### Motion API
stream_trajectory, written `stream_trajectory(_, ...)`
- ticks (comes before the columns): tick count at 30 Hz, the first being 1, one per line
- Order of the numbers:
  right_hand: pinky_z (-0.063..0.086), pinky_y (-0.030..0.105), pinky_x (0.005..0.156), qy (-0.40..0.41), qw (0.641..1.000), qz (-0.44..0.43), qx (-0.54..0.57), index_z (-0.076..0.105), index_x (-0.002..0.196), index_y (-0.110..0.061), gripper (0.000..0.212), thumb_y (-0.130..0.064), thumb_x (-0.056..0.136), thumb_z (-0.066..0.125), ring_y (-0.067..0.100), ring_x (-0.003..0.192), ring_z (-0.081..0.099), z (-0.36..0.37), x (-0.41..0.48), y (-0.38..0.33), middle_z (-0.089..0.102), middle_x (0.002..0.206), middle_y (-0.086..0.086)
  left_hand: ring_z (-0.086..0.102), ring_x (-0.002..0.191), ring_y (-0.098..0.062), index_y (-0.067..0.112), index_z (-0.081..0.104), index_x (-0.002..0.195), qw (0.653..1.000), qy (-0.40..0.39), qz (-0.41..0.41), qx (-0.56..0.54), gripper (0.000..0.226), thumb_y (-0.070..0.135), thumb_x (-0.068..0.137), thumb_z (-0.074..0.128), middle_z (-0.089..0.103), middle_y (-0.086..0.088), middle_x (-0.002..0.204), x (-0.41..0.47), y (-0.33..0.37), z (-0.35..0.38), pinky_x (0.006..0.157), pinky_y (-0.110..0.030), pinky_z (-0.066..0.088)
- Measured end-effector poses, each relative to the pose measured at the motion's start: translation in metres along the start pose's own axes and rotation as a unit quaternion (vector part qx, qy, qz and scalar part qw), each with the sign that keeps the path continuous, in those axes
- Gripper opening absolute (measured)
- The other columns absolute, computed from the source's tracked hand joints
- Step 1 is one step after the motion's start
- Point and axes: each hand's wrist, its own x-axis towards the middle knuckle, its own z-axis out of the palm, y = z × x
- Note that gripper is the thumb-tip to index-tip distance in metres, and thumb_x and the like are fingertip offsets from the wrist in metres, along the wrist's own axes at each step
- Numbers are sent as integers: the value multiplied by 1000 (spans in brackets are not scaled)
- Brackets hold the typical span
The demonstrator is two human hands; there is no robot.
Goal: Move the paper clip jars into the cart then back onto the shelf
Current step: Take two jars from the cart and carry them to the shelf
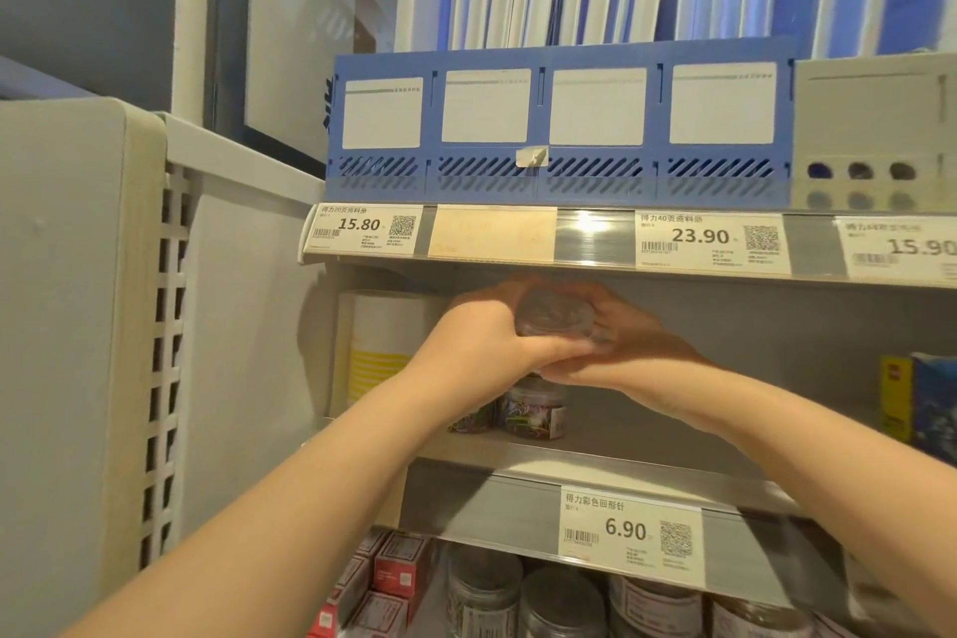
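Clear round jar [556, 319], blurry, gripped by left hand [487, 334] & right hand [639, 350].

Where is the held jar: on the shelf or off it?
Off the shelf: left hand and right hand grip the paper clip jar above two standing jars. Whether it touches the one beneath, cannot tell.

Clear paper clip jar [556, 319]: tilted, lid toward me, gripped between my left hand [487, 332] and right hand [639, 350]. Two shelved jars [533, 409]: upright, coloured clips inside, just below, on shelf [518, 456].
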Motion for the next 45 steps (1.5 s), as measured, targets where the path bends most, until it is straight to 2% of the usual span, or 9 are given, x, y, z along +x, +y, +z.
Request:
stream_trajectory(2,47,23,89,26,999,40,-10,51,95,-38,43,-30,66,81,4,95,58,0,6,2,58,96,-22,60,76,-15,6,56,103,1000,11,-13,7,54,56,82,56,64,-8,76,-1,-3,1,66,-29,46)
stream_trajectory(3,47,28,93,31,998,59,-10,51,93,-37,43,-36,63,81,6,96,59,0,9,5,61,98,-19,60,89,-20,7,57,111,1000,25,-12,8,50,52,87,52,64,-12,88,-1,-7,2,74,-32,46)
stream_trajectory(5,46,36,98,34,994,104,-6,51,106,-33,55,-44,60,81,13,104,59,1,13,10,62,111,-10,53,110,-20,16,51,127,998,56,12,-1,39,37,94,48,60,-7,118,1,-16,4,91,-28,41)
stream_trajectory(7,42,38,102,30,989,141,-23,50,123,-26,69,-44,63,81,18,112,54,5,16,15,57,123,-3,51,112,-22,15,50,129,996,84,36,16,34,21,96,46,57,-6,122,4,-26,7,91,-26,37)
stream_trajectory(12,34,21,94,18,985,154,-78,47,132,-24,71,-38,70,80,15,121,47,19,19,22,49,135,-5,48,111,-26,13,54,125,988,133,55,61,39,0,89,44,59,-8,119,2,-41,13,88,-22,31)
stream_trajectory(17,33,17,81,14,983,137,-122,48,130,-24,63,-37,75,76,8,104,47,20,17,22,50,115,-10,47,111,-28,9,57,121,983,162,67,47,51,-15,77,45,57,-11,118,1,-45,13,85,-17,27)
stream_trajectory(21,33,6,63,12,985,128,-118,48,130,-23,61,-33,76,76,5,98,46,20,16,22,49,107,-11,47,109,-28,9,58,119,984,160,67,41,53,-16,75,44,57,-10,116,2,-48,13,84,-20,30)
stream_trajectory(30,34,18,81,0,979,117,-167,41,133,-24,71,-38,74,77,7,100,47,23,14,20,54,122,-6,48,108,-27,10,59,117,983,161,71,47,49,-14,77,45,58,-10,115,1,-49,13,82,-18,29)
stream_trajectory(45,37,19,75,10,979,145,-141,43,129,-27,71,-31,69,81,12,101,49,20,10,18,51,110,-7,49,108,-26,10,61,114,984,156,69,47,45,-12,78,44,59,-9,113,2,-49,14,82,-18,29)
